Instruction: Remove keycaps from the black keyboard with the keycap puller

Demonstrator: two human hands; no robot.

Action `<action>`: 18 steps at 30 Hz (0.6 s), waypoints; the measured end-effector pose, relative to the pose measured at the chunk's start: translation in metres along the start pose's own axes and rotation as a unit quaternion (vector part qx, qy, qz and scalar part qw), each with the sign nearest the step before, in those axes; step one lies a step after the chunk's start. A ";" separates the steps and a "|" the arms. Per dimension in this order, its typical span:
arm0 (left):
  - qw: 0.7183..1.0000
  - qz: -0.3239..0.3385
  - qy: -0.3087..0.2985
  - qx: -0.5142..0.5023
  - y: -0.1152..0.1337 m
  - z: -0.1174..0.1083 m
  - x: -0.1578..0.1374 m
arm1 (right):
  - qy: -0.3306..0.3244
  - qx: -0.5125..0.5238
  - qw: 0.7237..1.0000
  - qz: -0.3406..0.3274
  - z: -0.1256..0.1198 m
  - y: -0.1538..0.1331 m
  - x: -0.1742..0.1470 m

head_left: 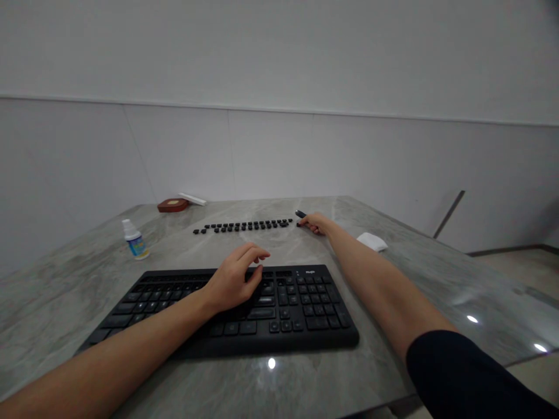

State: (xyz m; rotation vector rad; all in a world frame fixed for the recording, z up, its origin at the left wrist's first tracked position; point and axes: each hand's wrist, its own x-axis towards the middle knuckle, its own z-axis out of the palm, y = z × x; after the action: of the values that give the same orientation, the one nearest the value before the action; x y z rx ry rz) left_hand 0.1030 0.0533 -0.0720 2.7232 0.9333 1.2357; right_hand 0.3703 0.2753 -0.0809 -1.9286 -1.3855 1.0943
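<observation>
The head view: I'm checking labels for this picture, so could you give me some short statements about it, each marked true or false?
1. The left hand is over the keyboard. True.
2. The small black pieces lie in one heap. False: they are laid out in rows beyond the keyboard.
3. The bottle stands to the left of the small black pieces. True.
4. The right hand rests on the keyboard. False: it is beyond the keyboard, holding a dark stick.
5. The white wad lies left of the bottle. False: it lies well to the bottle's right.
6. The brown case sits farther back than the bottle. True.
</observation>
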 end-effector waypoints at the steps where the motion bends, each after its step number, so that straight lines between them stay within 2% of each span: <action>1: 1.000 -0.001 0.001 0.000 0.000 0.000 0.000 | 0.008 0.000 1.000 -0.006 0.001 -0.001 0.000; 18: 1.000 0.002 -0.001 -0.004 0.000 0.000 -0.001 | 0.092 -0.088 0.990 -0.056 0.016 -0.004 0.007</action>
State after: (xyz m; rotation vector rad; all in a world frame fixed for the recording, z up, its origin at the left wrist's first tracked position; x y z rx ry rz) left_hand 0.1026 0.0524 -0.0728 2.7207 0.9223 1.2331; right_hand 0.3556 0.2819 -0.0890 -1.9908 -1.5077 0.7431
